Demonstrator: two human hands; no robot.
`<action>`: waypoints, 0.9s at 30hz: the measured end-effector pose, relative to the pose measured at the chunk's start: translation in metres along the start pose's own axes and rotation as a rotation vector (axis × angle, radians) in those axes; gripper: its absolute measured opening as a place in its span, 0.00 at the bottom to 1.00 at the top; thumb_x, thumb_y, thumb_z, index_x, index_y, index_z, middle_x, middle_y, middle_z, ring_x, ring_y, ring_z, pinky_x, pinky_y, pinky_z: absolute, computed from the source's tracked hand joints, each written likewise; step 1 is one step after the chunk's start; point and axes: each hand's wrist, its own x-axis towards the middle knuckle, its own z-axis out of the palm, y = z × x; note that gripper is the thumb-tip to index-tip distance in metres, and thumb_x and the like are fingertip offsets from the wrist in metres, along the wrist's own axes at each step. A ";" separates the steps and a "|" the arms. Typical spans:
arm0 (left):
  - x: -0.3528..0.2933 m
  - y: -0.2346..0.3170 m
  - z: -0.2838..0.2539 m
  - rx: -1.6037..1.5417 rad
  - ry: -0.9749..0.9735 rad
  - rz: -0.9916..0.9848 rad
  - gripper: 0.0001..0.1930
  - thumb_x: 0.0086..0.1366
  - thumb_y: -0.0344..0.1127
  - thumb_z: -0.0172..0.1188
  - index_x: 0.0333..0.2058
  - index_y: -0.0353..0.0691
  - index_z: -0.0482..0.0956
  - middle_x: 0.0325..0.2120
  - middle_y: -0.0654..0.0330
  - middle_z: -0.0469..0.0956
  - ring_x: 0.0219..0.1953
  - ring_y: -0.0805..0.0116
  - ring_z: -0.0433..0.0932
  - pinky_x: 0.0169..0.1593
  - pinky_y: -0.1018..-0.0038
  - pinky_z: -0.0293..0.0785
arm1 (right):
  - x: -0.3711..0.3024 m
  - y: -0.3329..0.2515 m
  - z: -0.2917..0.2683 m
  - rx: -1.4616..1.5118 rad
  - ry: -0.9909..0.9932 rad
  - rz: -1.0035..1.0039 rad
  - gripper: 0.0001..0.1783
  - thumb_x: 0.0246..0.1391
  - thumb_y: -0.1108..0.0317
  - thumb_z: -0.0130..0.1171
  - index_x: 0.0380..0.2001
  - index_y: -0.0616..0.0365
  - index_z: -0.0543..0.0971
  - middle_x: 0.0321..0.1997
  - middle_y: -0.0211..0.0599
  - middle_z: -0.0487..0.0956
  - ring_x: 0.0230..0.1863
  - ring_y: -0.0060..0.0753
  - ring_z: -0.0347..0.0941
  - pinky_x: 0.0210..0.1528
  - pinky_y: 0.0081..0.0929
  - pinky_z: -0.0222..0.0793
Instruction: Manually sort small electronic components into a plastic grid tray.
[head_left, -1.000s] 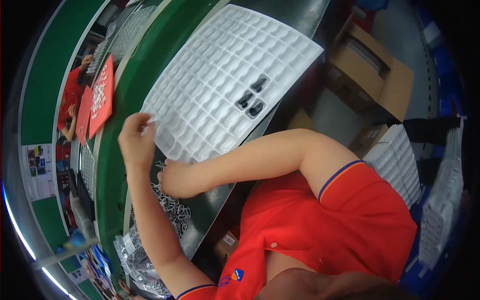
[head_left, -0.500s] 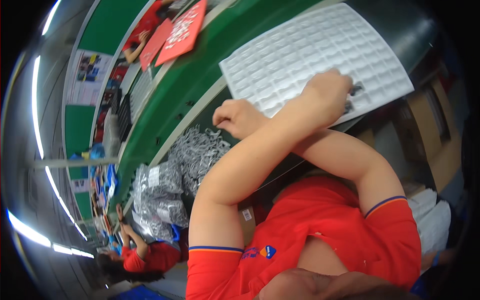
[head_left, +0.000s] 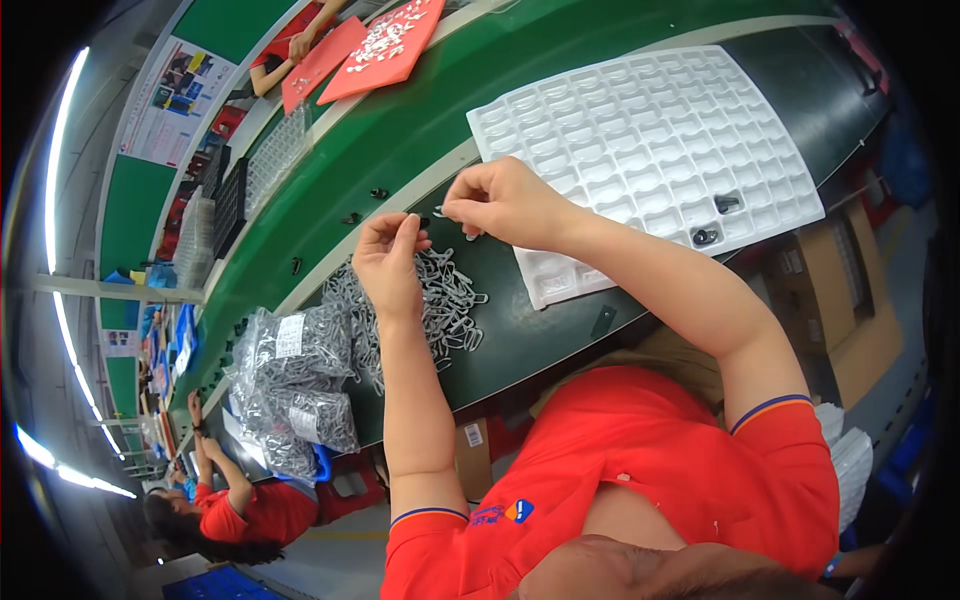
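Observation:
My left hand (head_left: 390, 268) is closed in a pinch above the pile of grey metal clips (head_left: 450, 300), with a small black part (head_left: 425, 222) at its fingertips. Facing it, my right hand (head_left: 512, 203) pinches a small silvery piece (head_left: 438, 212), too small to name. The two sets of fingertips are close together. To the right lies a white moulded tray (head_left: 600, 130) with rows of pockets. Two black parts, one upper (head_left: 727, 204) and one lower (head_left: 705, 237), sit in pockets near its right edge.
Clear bags of grey clips (head_left: 300, 360) are stacked left of the pile. Several black parts (head_left: 378, 193) lie on the green conveyor belt (head_left: 430, 120). Red boards (head_left: 385, 50) with small white pieces lie beyond. A co-worker (head_left: 250, 500) sits at left; cardboard boxes (head_left: 850, 300) stand at right.
My arms have uncrossed. The left hand has moved left from over the tray to the clip pile, and the right hand has shifted slightly up; their fingertips now meet closely.

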 end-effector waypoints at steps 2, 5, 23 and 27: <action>-0.001 -0.004 -0.002 -0.090 0.029 -0.050 0.07 0.63 0.23 0.63 0.40 0.31 0.79 0.31 0.59 0.80 0.30 0.73 0.80 0.37 0.80 0.78 | 0.011 -0.003 0.004 -0.068 0.061 -0.131 0.04 0.56 0.74 0.61 0.32 0.65 0.79 0.27 0.29 0.79 0.28 0.17 0.74 0.30 0.18 0.70; 0.001 -0.006 0.002 -0.208 -0.061 -0.117 0.10 0.61 0.21 0.64 0.41 0.29 0.79 0.33 0.58 0.81 0.32 0.73 0.81 0.38 0.79 0.79 | 0.020 0.007 0.005 -0.064 0.095 -0.173 0.04 0.55 0.74 0.62 0.32 0.65 0.79 0.28 0.29 0.79 0.29 0.17 0.74 0.31 0.18 0.70; -0.008 -0.005 0.013 -0.180 -0.163 -0.180 0.15 0.60 0.18 0.62 0.47 0.26 0.78 0.37 0.56 0.82 0.36 0.73 0.81 0.45 0.80 0.79 | 0.018 0.027 0.010 -0.209 0.139 -0.217 0.06 0.51 0.72 0.64 0.29 0.65 0.80 0.24 0.38 0.80 0.26 0.26 0.74 0.30 0.26 0.70; -0.010 -0.003 0.013 -0.166 -0.152 -0.156 0.14 0.61 0.19 0.61 0.47 0.26 0.78 0.37 0.55 0.82 0.36 0.73 0.82 0.44 0.79 0.79 | 0.016 0.022 0.007 -0.234 0.103 -0.147 0.06 0.53 0.73 0.63 0.30 0.65 0.79 0.26 0.34 0.81 0.29 0.21 0.75 0.35 0.22 0.72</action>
